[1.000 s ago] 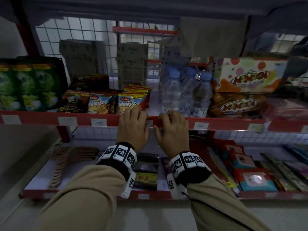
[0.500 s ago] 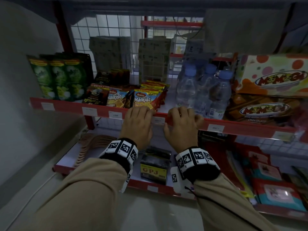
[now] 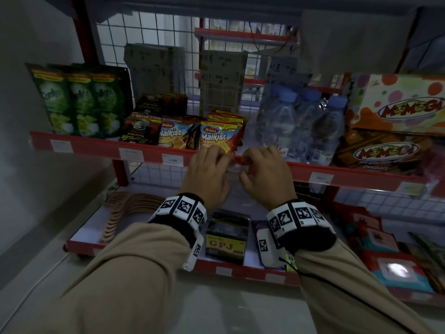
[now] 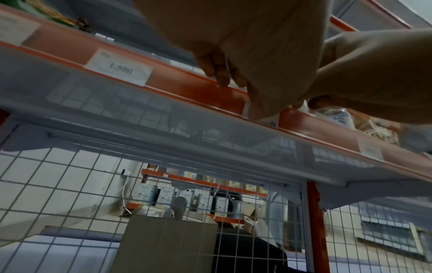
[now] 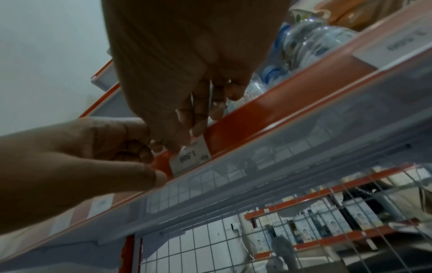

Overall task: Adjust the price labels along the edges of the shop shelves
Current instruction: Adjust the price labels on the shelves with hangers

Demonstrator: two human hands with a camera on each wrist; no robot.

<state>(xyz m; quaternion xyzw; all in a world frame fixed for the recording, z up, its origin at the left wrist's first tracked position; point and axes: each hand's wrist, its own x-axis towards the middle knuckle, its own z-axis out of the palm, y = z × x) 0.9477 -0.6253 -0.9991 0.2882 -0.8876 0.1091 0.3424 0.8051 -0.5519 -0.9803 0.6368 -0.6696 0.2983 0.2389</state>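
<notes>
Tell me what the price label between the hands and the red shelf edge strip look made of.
Price label: likely matte white paper or card, printed 1.500. Shelf edge strip: probably glossy plastic, red backing under a clear cover, judging by its sheen.

We find open room below the red shelf edge (image 3: pixel 313 171), between it and the lower shelf (image 3: pixel 240 271). Above the edge, Malkist packets (image 3: pixel 215 138) and water bottles (image 3: pixel 320 131) crowd the front, with a narrow gap between them. A wire grid (image 3: pixel 156 32) closes the back.
</notes>
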